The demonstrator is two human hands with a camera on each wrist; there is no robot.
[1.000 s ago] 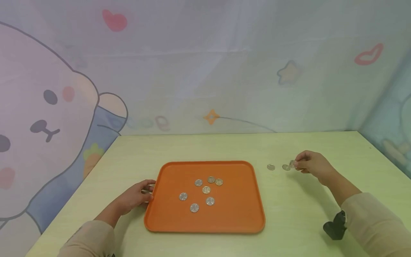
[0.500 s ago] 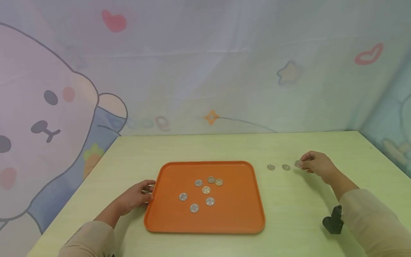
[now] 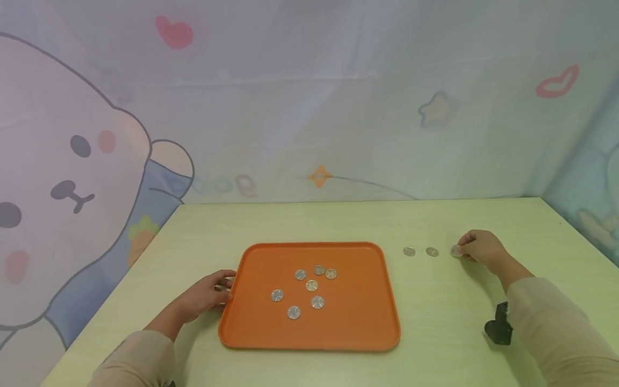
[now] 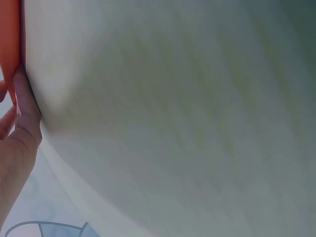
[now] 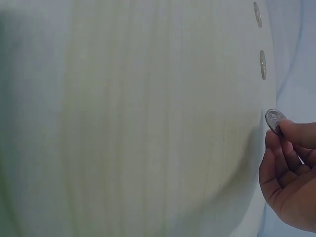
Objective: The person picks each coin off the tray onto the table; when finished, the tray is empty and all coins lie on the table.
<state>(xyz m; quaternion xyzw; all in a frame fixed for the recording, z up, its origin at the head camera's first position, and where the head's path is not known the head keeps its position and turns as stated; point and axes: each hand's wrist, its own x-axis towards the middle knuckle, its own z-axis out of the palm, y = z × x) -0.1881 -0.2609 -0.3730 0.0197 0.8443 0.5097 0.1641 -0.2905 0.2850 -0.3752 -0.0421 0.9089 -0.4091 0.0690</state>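
In the head view, my left hand (image 3: 204,294) rests at the left edge of an orange tray (image 3: 358,322), its thumb and fingertips touching the rim; the left wrist view shows the tray's side (image 4: 10,39) against this hand (image 4: 22,128). Several coins (image 3: 311,285) lie flat and scattered on the tray. To the right of it, my right hand (image 3: 483,250) pinches a coin (image 5: 274,120) between thumb and finger, close to the tabletop. Two more coins, one nearer the tray (image 3: 409,251) and one nearer the hand (image 3: 432,251), lie in a row to its left.
The pale wooden table (image 3: 435,312) ends at the back against a hanging cloth (image 3: 271,118) printed with a cartoon bear, hearts and stars. A black object (image 3: 499,325) sits at the right sleeve's cuff.
My right hand moves a little rightward with the pinched coin, away from the two loose coins, and ends slightly lower. The left hand, the tray and the coins on it stay in place.
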